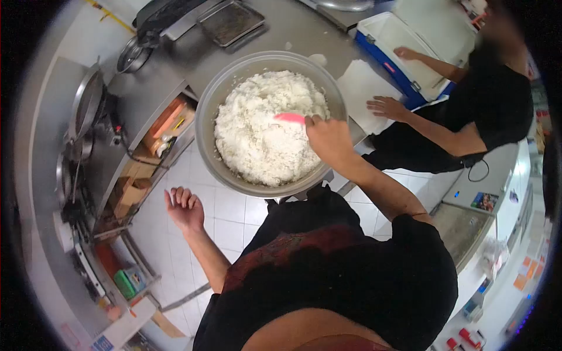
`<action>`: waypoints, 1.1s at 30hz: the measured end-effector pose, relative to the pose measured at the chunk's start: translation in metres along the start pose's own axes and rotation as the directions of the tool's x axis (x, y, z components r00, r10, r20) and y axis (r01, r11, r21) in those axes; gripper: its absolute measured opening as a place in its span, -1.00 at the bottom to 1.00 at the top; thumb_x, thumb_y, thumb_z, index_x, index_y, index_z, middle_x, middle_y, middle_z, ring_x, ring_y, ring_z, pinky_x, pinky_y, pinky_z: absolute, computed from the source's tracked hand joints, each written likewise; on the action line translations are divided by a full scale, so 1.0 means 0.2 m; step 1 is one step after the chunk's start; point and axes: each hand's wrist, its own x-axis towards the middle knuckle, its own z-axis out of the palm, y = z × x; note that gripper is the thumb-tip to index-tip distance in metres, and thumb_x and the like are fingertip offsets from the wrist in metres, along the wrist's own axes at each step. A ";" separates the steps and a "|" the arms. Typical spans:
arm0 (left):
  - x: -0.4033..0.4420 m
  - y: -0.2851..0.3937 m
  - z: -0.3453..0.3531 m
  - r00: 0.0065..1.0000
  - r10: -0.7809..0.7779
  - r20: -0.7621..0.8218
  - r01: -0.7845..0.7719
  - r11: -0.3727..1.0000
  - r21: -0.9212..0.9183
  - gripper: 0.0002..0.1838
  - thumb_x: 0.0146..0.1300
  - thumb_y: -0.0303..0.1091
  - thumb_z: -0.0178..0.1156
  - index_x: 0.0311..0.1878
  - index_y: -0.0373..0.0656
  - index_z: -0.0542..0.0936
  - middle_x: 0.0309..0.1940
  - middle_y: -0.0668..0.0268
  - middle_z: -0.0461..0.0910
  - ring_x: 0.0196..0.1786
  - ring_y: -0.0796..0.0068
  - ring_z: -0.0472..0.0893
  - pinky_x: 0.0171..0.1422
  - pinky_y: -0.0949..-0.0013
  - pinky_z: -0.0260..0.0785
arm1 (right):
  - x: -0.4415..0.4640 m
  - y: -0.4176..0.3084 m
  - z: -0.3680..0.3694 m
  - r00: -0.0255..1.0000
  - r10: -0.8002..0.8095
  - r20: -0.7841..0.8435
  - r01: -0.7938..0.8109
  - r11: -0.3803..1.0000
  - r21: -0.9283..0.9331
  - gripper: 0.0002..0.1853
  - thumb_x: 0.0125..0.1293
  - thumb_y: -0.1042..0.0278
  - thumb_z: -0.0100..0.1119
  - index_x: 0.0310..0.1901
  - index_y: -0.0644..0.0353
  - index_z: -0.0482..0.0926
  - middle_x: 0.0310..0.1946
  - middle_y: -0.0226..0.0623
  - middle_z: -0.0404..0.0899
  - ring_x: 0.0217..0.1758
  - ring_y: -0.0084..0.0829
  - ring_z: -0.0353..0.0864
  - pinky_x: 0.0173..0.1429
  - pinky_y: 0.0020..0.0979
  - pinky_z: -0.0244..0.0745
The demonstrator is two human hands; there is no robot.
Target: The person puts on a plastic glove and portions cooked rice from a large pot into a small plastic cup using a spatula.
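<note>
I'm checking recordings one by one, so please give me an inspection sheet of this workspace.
Surface: steel counter, a few pale patches.
Job's things: large bowl of what looks like rice; pink utensil.
Clutter: metal tray on the counter.
Hands: right hand grips the utensil; left hand empty, fingers loosely curled.
Cables: dark loop at right, possibly a cable.
Surroundings: co-worker beside an open blue-and-white cooler; tiled floor.

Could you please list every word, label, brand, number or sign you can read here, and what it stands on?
No text can be read.
Red label on the blue cooler: too small to read.
Colourful printed sheet at right: too blurred.
Orange notes at the far right: too blurred.
Blue label at lower left: too small.
Bowl and pink paddle: no writing visible.
</note>
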 end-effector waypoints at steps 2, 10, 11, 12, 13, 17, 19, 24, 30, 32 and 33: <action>-0.04 -0.10 0.07 0.999 0.040 0.017 -0.041 0.999 0.031 -0.69 0.46 -0.13 0.02 -0.38 -0.10 0.43 -0.61 0.51 0.17 -0.59 0.67 0.11 -0.55 0.53 -0.09 | 0.05 0.00 0.24 0.982 -0.137 0.133 0.134 0.991 0.031 -0.87 0.12 0.40 0.15 -0.35 0.14 0.69 -0.45 -0.28 0.67 -0.35 -0.30 0.73 -0.32 -0.26 0.60; -0.26 -0.29 0.09 0.992 0.122 -0.040 -0.122 0.992 -0.006 -0.69 0.46 -0.12 0.03 -0.35 -0.11 0.46 -0.61 0.51 0.20 -0.59 0.68 0.14 -0.55 0.53 -0.06 | -0.03 0.06 0.17 0.902 -0.377 0.213 0.376 0.926 0.047 -0.88 0.14 0.34 0.17 -0.45 0.08 0.70 -0.50 -0.27 0.67 -0.36 -0.29 0.72 -0.28 -0.28 0.59; -0.27 -0.29 0.06 0.988 0.146 -0.041 -0.147 0.989 -0.018 -0.69 0.46 -0.12 0.03 -0.35 -0.11 0.46 -0.61 0.51 0.20 -0.59 0.67 0.14 -0.56 0.53 -0.06 | -0.06 0.06 0.15 0.885 -0.385 0.261 0.399 0.917 0.001 -0.88 0.13 0.34 0.19 -0.45 0.08 0.70 -0.51 -0.27 0.67 -0.36 -0.28 0.72 -0.28 -0.28 0.58; -0.30 -0.27 0.02 0.985 0.166 -0.048 -0.168 0.985 -0.029 -0.69 0.46 -0.12 0.03 -0.36 -0.11 0.46 -0.61 0.51 0.20 -0.60 0.67 0.13 -0.56 0.53 -0.06 | -0.05 0.04 0.18 0.861 -0.415 0.293 0.429 0.903 0.017 -0.89 0.13 0.34 0.20 -0.45 0.08 0.70 -0.51 -0.27 0.67 -0.37 -0.28 0.72 -0.29 -0.27 0.58; -0.33 -0.26 -0.02 0.982 0.182 -0.058 -0.184 0.982 -0.038 -0.69 0.46 -0.12 0.03 -0.36 -0.11 0.46 -0.61 0.51 0.20 -0.60 0.67 0.13 -0.56 0.54 -0.06 | -0.06 -0.02 0.22 0.836 -0.441 0.328 0.455 0.890 0.038 -0.89 0.13 0.33 0.21 -0.45 0.08 0.70 -0.51 -0.27 0.67 -0.37 -0.27 0.72 -0.29 -0.27 0.58; -0.37 -0.20 -0.08 0.977 0.188 -0.095 -0.198 0.975 -0.101 -0.71 0.44 -0.15 0.05 -0.38 -0.10 0.45 -0.61 0.52 0.21 -0.61 0.67 0.13 -0.57 0.54 -0.05 | 0.11 0.00 0.17 0.870 -0.475 0.131 0.458 0.878 0.143 -0.92 0.11 0.37 0.22 -0.45 0.08 0.70 -0.50 -0.25 0.67 -0.38 -0.25 0.71 -0.32 -0.25 0.57; -0.38 -0.16 -0.07 0.971 0.225 -0.079 -0.231 0.969 -0.091 -0.71 0.44 -0.15 0.05 -0.38 -0.09 0.44 -0.61 0.52 0.21 -0.61 0.67 0.14 -0.57 0.54 -0.06 | 0.19 -0.04 0.14 0.935 -0.345 0.082 0.341 0.938 0.058 -0.86 0.16 0.36 0.15 -0.38 0.12 0.70 -0.45 -0.20 0.68 -0.35 -0.23 0.72 -0.31 -0.21 0.58; -0.35 -0.10 -0.13 0.978 0.141 -0.153 -0.158 0.982 -0.103 -0.71 0.45 -0.14 0.04 -0.38 -0.08 0.44 -0.61 0.53 0.19 -0.60 0.69 0.14 -0.55 0.55 -0.06 | 0.61 -0.06 0.51 0.976 -0.204 0.073 0.210 0.973 -0.099 -0.81 0.21 0.35 0.09 -0.31 0.14 0.70 -0.41 -0.14 0.69 -0.33 -0.21 0.73 -0.29 -0.18 0.60; -0.36 0.03 -0.15 0.979 0.171 -0.115 -0.179 0.982 -0.058 -0.73 0.44 -0.16 0.05 -0.36 -0.10 0.43 -0.62 0.51 0.17 -0.60 0.68 0.14 -0.55 0.54 -0.06 | 0.57 -0.07 0.23 0.976 -0.190 0.102 0.198 0.977 -0.074 -0.79 0.19 0.34 0.06 -0.30 0.15 0.70 -0.36 -0.10 0.69 -0.33 -0.13 0.73 -0.29 -0.11 0.60; -0.36 0.06 -0.24 0.980 0.142 -0.136 -0.157 0.982 -0.107 -0.73 0.44 -0.16 0.05 -0.35 -0.10 0.43 -0.61 0.51 0.18 -0.60 0.68 0.14 -0.56 0.54 -0.06 | 0.37 -0.17 0.31 0.918 -0.323 0.230 0.353 0.930 -0.103 -0.80 0.17 0.34 0.08 -0.32 0.14 0.70 -0.36 -0.11 0.70 -0.34 -0.13 0.73 -0.29 -0.12 0.60; -0.35 0.08 -0.27 0.981 0.127 -0.144 -0.145 0.981 -0.127 -0.73 0.44 -0.16 0.05 -0.35 -0.10 0.43 -0.61 0.51 0.19 -0.60 0.68 0.14 -0.56 0.55 -0.06 | 0.37 -0.14 0.37 0.940 -0.260 0.221 0.292 0.948 -0.129 -0.80 0.18 0.34 0.08 -0.32 0.14 0.71 -0.35 -0.11 0.70 -0.33 -0.14 0.73 -0.28 -0.13 0.61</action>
